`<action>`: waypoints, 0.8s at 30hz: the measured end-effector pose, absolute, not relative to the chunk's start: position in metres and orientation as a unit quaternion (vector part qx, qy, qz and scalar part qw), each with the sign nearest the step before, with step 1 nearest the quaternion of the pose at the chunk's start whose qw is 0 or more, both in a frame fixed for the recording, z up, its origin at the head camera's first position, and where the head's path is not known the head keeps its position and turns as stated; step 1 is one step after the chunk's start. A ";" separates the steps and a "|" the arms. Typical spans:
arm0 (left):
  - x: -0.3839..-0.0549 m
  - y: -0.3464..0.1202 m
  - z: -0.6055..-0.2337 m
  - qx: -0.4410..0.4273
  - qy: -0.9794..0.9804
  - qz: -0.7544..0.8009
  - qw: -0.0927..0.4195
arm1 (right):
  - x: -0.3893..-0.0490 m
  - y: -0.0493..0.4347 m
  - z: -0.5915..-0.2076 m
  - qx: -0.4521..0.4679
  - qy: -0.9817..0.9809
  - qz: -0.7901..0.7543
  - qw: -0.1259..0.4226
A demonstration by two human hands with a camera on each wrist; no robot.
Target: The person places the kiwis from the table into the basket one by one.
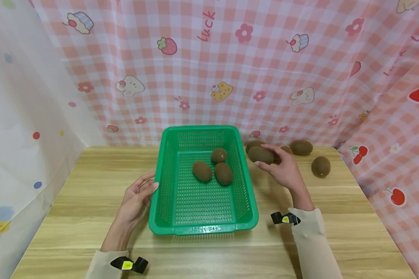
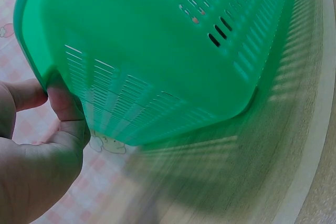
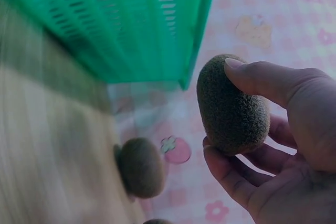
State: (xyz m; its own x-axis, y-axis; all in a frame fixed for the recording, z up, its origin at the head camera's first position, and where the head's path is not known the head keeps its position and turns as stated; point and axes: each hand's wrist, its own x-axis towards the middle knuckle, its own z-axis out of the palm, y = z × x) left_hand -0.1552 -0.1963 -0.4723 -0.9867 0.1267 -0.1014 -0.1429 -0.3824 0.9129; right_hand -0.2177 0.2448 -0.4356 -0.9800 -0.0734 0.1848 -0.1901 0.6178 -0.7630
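Observation:
A green plastic basket (image 1: 204, 209) with slotted walls holds a small group of brown kiwis (image 1: 202, 171) toward its far right. My left hand (image 1: 136, 201) grips the basket's left rim, thumb on top and fingers beneath; the left wrist view shows this pinch on the rim (image 2: 26, 40) close up. Just right of the basket, my right hand (image 1: 283, 168) holds a kiwi (image 1: 260, 155) between thumb and fingers. In the right wrist view that kiwi (image 3: 231, 106) hangs in the fingertips, with another kiwi (image 3: 142, 168) lower on the table.
More kiwis lie at the table's back right, among them one by the curtain (image 1: 301, 147) and one nearer the right edge (image 1: 321, 167). A pink checked curtain (image 1: 195, 77) closes off the back and right of the wooden table (image 1: 90, 186). White cloth (image 1: 24, 116) hangs on the left.

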 end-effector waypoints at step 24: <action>-0.155 -0.196 -0.471 -0.003 0.547 0.833 0.087 | -0.179 0.201 -0.389 0.204 -0.883 0.417 0.069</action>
State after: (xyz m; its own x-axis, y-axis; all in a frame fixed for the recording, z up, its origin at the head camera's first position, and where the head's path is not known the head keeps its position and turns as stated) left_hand -0.1550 -0.1960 -0.4707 -0.9849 0.1418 -0.0997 -0.1479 -0.3866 0.9103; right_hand -0.1788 0.2007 -0.3886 -0.9076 -0.3023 0.2912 -0.4169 0.5686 -0.7091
